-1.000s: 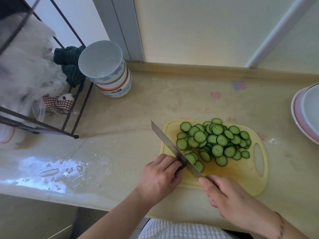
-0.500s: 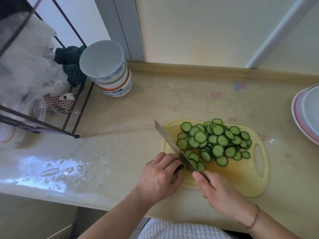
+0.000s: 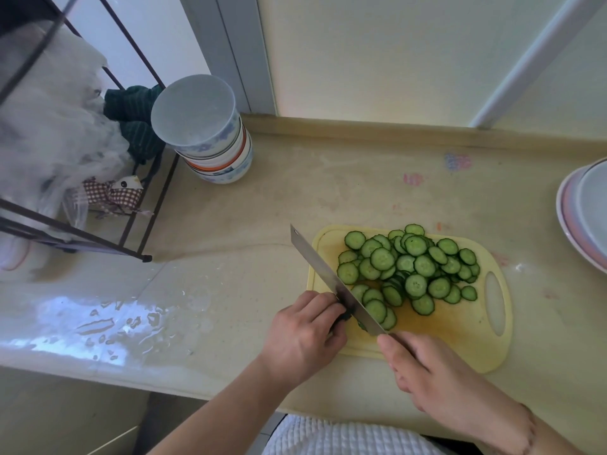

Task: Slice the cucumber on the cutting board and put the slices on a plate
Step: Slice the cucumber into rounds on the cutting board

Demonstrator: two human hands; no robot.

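1. Where the knife (image 3: pixel 331 277) crosses the near-left part of the cutting board (image 3: pixel 460 326), its long axis runs diagonally, the squared tip pointing far-left past the board's edge and the handle end coming near-right.
2. The right hand (image 3: pixel 437 372) is curled round the handle, which it hides entirely.
3. The left hand (image 3: pixel 305 333) has its fingers bent over a dark green cucumber end (image 3: pixel 345 315), pinching it against the blade's left face; little of that piece shows, so its direction cannot be told.
4. Cucumber slices (image 3: pixel 410 267), thin rounds with dark rims and pale seeded centres, lie heaped and overlapping across the board's far half.
5. The board is pale yellow plastic, rounded, with an oval grip hole at its right end.
6. Stacked plates (image 3: pixel 581 221) are cut off at the right edge.
7. Glossy bowls (image 3: pixel 210 136) stand stacked far-left on the beige counter (image 3: pixel 328 192).
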